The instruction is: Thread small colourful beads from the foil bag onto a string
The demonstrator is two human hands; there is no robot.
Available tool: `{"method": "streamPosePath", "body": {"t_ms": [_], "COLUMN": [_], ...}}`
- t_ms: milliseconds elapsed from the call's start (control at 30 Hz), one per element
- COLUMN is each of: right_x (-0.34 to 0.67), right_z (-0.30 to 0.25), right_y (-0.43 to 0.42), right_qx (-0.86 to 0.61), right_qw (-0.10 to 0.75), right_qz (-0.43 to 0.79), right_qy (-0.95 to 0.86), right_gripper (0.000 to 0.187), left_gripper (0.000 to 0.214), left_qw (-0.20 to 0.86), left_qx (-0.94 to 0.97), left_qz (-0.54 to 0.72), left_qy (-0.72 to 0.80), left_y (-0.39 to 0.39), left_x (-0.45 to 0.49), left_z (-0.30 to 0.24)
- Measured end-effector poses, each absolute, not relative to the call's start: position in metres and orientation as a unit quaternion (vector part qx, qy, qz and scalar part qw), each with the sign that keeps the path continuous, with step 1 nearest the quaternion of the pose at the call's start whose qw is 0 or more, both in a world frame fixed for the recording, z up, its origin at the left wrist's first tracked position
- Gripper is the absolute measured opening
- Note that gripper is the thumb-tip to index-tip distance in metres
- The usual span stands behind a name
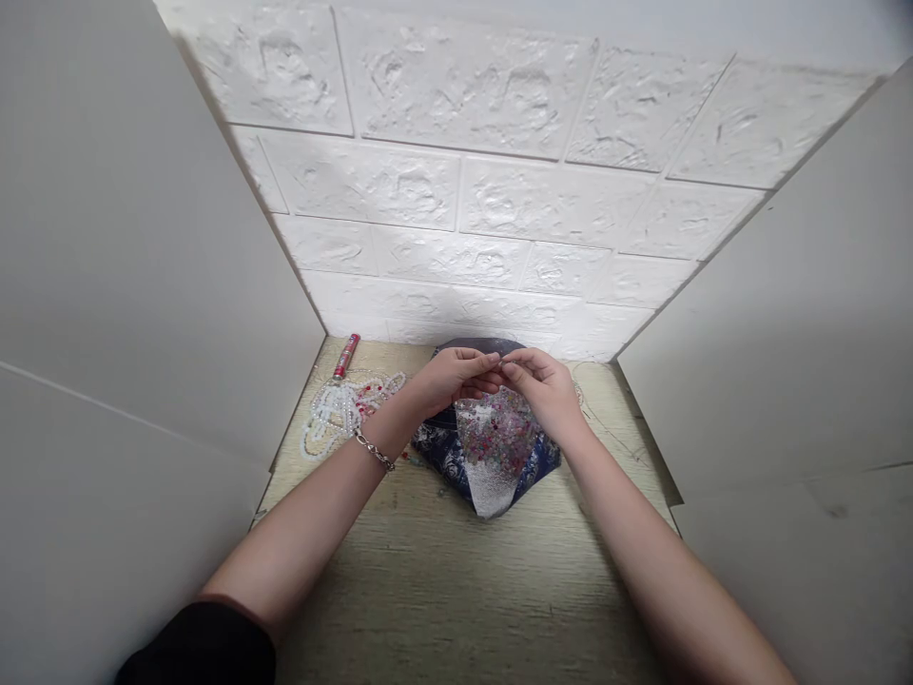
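My left hand [463, 374] and my right hand [540, 382] meet fingertip to fingertip above a dark blue patterned cloth [538, 468]. Both are closed in a pinch, and what lies between the fingertips is too small to name. Below them, a clear plastic bag [492, 493] rests on the cloth. Small pink, red and pale beads [499, 433] fill its upper part. A chain bracelet [375, 451] circles my left wrist.
White bead strands [332, 419] lie in a heap to the left, with a red tube [346, 357] behind them. Thin thread [613, 428] trails at the right. Grey panels [143, 285] flank the wooden tabletop [456, 590]; a white brick-pattern wall [463, 190] closes the back.
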State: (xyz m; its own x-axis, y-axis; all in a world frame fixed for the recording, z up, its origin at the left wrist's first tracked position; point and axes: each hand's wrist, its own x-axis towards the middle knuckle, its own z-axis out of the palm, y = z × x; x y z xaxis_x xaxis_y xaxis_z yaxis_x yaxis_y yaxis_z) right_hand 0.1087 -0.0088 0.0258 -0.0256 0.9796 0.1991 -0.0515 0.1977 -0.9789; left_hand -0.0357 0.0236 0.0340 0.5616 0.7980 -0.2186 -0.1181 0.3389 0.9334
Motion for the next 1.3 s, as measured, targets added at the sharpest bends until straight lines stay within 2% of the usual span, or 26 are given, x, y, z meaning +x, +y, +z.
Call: {"method": "streamPosePath", "body": {"t_ms": [300,633,1100,1300], "right_x": [0.1088,0.1086,0.1096,0.1079], "right_z": [0.0232,0.0246,0.0322,0.0299], "right_y": [-0.0075,-0.0079,-0.0129,-0.0138], "right_qx": [-0.431,-0.461,-0.501,-0.502], "right_qw": [0.545,0.528,0.469,0.459], "right_qz": [0.455,0.390,0.162,0.112], "right_qy": [-0.557,-0.597,-0.710,-0.725], "right_gripper": [0.014,0.012,0.012,0.011], "left_gripper": [0.026,0.029,0.029,0.029], "left_qw": [0.740,0.728,0.728,0.734], "left_qx": [0.481,0.489,0.484,0.472], "left_qz": [0.313,0.306,0.311,0.305], "left_qy": [0.349,0.370,0.374,0.383], "left_y": [0.0220,0.0215,0.0216,0.0212], "left_x": [-0.0353,-0.0349,-0.0332,-0.0329], "left_z": [0.0370,0.0372,0.0330,0.0341]}}
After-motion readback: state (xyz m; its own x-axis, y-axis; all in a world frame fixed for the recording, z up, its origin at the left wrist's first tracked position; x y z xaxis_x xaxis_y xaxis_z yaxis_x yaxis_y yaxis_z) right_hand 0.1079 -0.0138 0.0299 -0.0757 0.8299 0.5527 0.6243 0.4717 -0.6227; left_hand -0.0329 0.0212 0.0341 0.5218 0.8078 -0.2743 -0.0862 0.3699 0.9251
